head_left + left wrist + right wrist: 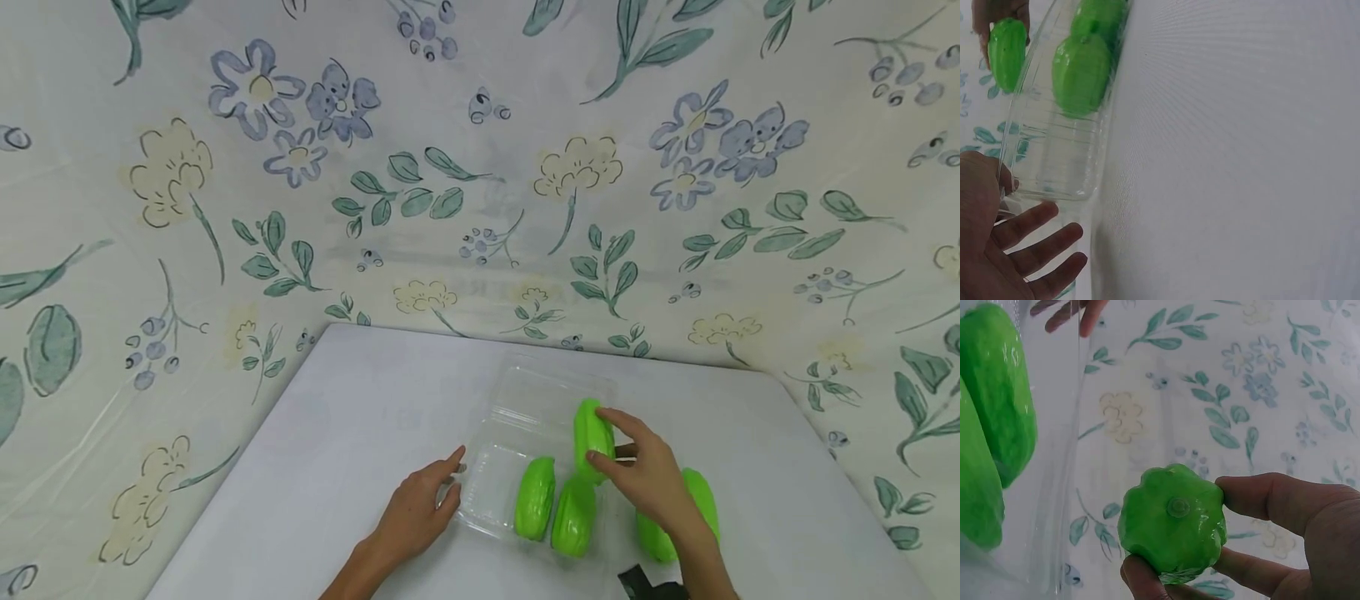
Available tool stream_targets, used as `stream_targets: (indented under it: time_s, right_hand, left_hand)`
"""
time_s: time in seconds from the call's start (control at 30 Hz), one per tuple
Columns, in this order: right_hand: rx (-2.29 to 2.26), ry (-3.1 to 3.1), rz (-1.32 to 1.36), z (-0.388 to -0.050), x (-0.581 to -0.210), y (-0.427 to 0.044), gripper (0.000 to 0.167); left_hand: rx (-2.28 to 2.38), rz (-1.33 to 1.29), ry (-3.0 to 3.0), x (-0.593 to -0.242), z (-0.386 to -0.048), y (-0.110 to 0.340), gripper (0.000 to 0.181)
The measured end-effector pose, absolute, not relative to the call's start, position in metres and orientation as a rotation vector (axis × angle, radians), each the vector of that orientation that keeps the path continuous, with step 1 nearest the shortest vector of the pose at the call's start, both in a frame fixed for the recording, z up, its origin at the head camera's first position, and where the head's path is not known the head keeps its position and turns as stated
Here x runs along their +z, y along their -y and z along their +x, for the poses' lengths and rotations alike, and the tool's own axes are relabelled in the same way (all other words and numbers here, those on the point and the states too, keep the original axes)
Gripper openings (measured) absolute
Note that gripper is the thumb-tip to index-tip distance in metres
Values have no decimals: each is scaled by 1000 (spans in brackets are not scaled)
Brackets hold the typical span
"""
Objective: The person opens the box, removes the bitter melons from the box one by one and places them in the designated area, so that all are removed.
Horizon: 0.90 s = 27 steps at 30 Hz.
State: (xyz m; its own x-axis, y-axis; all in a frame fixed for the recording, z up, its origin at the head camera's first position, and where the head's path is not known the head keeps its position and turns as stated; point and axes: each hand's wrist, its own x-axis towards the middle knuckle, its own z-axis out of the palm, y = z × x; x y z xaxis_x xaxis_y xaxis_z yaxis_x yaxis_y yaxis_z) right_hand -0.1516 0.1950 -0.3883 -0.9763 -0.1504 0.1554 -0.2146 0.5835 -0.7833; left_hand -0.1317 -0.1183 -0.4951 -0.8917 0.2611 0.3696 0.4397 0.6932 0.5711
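An opened clear plastic clamshell container [491, 479] lies on the table, its lid folded back on the far side. Two glossy green ribbed vegetable-like pieces [535, 498] sit side by side in its base. My right hand [648, 471] holds another green ribbed piece [1172, 522] between thumb and fingers, above the container's right side. In the right wrist view, its scalloped end with a round nub faces the camera. My left hand [420, 508] pinches the container's left rim with thumb and index finger, the other fingers spread [1047, 250].
More green pieces [699, 500] lie on the white table [360, 433] right of the container, partly behind my right wrist. A black strap-like item [645, 583] shows at the lower edge. Floral fabric [450, 167] hangs behind and beside the table.
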Motion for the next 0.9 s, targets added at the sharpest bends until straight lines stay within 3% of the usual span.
stream_targets:
  time_s: [0.43,0.9]
  right_hand:
    - [1295,2846,-25,-144,-379,-255,70]
    - [1246,2775,-394,-132,-392,-326,79]
  left_hand:
    - [-1008,-546,2657,-495,-134,116,49]
    - [-998,-543,2649,-496,-135,115,49]
